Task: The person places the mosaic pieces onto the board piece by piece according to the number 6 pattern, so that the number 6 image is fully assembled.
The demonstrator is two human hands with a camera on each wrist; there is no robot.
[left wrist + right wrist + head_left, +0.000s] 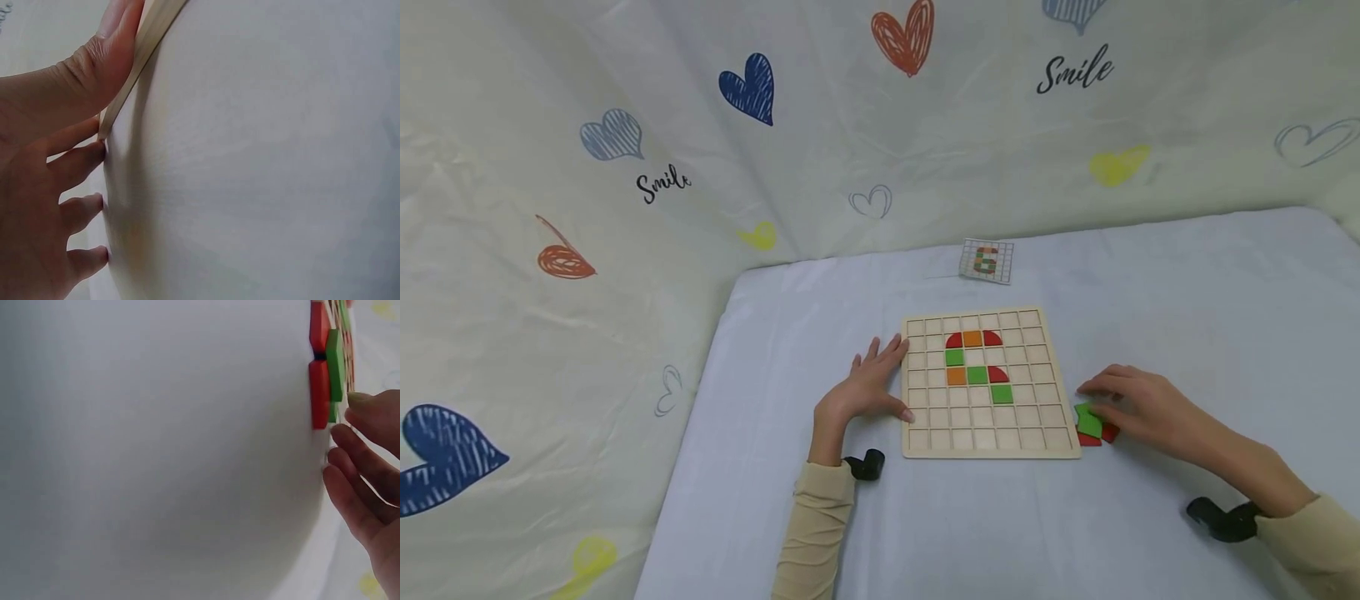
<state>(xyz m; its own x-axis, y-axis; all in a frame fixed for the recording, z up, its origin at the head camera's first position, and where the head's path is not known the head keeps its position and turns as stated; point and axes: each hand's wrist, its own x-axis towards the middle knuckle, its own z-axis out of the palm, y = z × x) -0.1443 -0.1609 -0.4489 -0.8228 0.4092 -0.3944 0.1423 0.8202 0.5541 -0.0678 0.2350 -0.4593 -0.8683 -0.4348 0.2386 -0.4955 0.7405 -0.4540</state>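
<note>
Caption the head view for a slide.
Left hand touches a pale wooden grid board; right hand beside loose red and green tiles.

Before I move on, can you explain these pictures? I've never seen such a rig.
No machine here, just a person working bare-handed. The wide picture comes from a head-worn camera, the others from wrist cameras. On the white table lie a gridded board holding red, orange and green pieces, a small card beyond it, and loose green and red pieces beside it. The left hand touches the board's left edge; the right hand is at the loose pieces, whether it grips one is unclear.
</note>
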